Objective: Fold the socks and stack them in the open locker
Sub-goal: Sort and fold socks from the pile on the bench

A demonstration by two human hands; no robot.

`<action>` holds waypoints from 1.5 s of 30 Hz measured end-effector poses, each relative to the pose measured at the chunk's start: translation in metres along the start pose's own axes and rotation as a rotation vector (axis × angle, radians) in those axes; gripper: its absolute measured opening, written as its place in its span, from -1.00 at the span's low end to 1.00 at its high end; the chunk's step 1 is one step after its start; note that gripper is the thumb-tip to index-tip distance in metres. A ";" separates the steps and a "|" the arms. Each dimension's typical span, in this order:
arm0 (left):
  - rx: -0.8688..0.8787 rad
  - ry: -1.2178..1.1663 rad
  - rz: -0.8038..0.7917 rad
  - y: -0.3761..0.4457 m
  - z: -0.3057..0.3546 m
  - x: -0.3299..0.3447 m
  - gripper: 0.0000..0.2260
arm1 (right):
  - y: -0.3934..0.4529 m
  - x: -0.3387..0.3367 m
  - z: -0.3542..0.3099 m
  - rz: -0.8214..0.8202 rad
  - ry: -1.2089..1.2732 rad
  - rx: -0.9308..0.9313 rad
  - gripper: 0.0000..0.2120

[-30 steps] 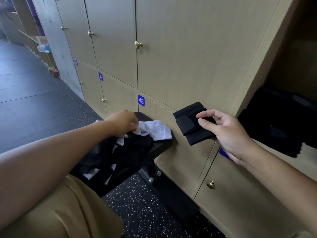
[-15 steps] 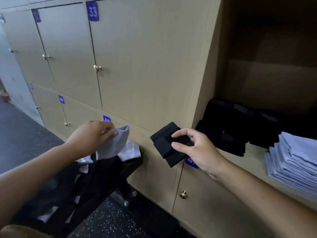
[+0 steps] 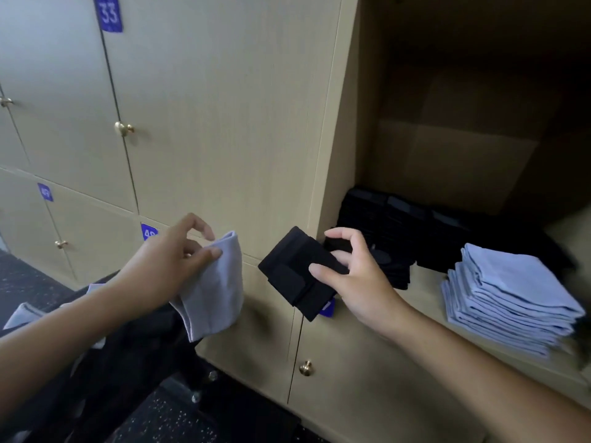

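My right hand [image 3: 358, 279] pinches folded black sock [image 3: 294, 273], held in air just outside open locker [image 3: 339, 155]. My left hand [image 3: 166, 266] grips white sock [image 3: 217, 289], hanging over dark bench [image 3: 134, 362]. Inside locker: black sock stack [image 3: 377, 225] at left, white sock stack [image 3: 508, 298] at right.
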State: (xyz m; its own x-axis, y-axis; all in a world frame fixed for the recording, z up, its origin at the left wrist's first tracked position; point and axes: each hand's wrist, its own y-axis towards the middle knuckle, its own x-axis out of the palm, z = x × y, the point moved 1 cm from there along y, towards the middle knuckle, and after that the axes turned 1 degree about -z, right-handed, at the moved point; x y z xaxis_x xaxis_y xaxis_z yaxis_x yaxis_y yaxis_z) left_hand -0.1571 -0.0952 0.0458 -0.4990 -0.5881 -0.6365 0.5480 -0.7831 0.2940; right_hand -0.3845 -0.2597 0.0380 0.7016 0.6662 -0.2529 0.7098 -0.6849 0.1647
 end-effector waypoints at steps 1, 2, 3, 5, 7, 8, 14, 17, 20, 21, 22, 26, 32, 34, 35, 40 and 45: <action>0.004 0.007 -0.038 0.001 0.001 0.003 -0.87 | 0.001 -0.001 0.001 0.012 -0.004 0.000 -0.54; 0.011 0.018 -0.082 0.002 0.001 0.006 -0.84 | 0.001 -0.002 0.001 0.024 0.005 0.004 -0.54; 0.018 0.026 -0.129 0.003 0.002 0.010 -0.83 | 0.001 -0.003 0.000 0.035 0.026 0.012 -0.53; 0.030 0.041 -0.208 0.004 0.004 0.016 -0.89 | 0.001 -0.005 -0.001 0.051 0.080 0.036 -0.54; 0.035 0.044 -0.250 0.006 0.006 0.021 -0.89 | 0.000 -0.006 -0.002 0.053 0.111 0.063 -0.55; 0.040 0.031 -0.266 0.006 0.009 0.022 -0.85 | 0.000 -0.006 -0.003 0.050 0.118 0.072 -0.55; 0.102 -0.200 -0.360 0.000 0.032 0.036 -0.75 | -0.003 -0.006 -0.007 -0.076 0.012 0.088 -0.57; 0.134 -0.305 -0.416 -0.005 0.037 0.051 -0.74 | -0.003 -0.006 -0.006 -0.128 -0.012 0.090 -0.56; 0.081 -0.292 -0.491 -0.005 0.036 0.060 -0.70 | 0.000 -0.007 -0.005 -0.138 -0.034 0.090 -0.58; 0.064 -0.281 -0.497 -0.004 0.036 0.061 -0.72 | 0.000 -0.008 -0.005 -0.139 -0.040 0.087 -0.58; 0.044 -0.293 -0.498 -0.003 0.035 0.063 -0.74 | 0.000 -0.008 -0.004 -0.135 -0.042 0.085 -0.58; -0.035 -0.385 -0.418 0.000 0.039 0.067 -0.81 | 0.001 -0.008 0.000 -0.029 0.042 0.077 -0.55; -0.189 -0.524 -0.257 0.009 0.040 0.072 -0.76 | 0.002 -0.016 0.001 0.017 0.158 0.025 -0.65; -0.226 -0.559 -0.227 0.010 0.039 0.074 -0.75 | -0.001 -0.018 0.001 -0.013 0.165 0.033 -0.67; -0.240 -0.591 -0.229 0.011 0.038 0.075 -0.75 | -0.003 -0.018 0.002 -0.025 0.145 0.037 -0.67; -0.248 -0.650 -0.216 0.011 0.041 0.086 -0.76 | -0.007 -0.023 0.007 0.072 0.072 -0.001 -0.79; -0.172 -0.532 -0.216 0.012 0.045 0.099 -0.75 | -0.002 -0.037 0.013 0.193 0.042 -0.020 -0.73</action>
State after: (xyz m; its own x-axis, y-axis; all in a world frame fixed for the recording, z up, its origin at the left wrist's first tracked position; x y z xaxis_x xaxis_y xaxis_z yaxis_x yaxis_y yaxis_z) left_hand -0.2299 -0.1713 0.0184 -0.8543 -0.4748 -0.2117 0.4756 -0.8782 0.0503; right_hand -0.4129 -0.2864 0.0343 0.8266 0.5350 -0.1745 0.5625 -0.7956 0.2251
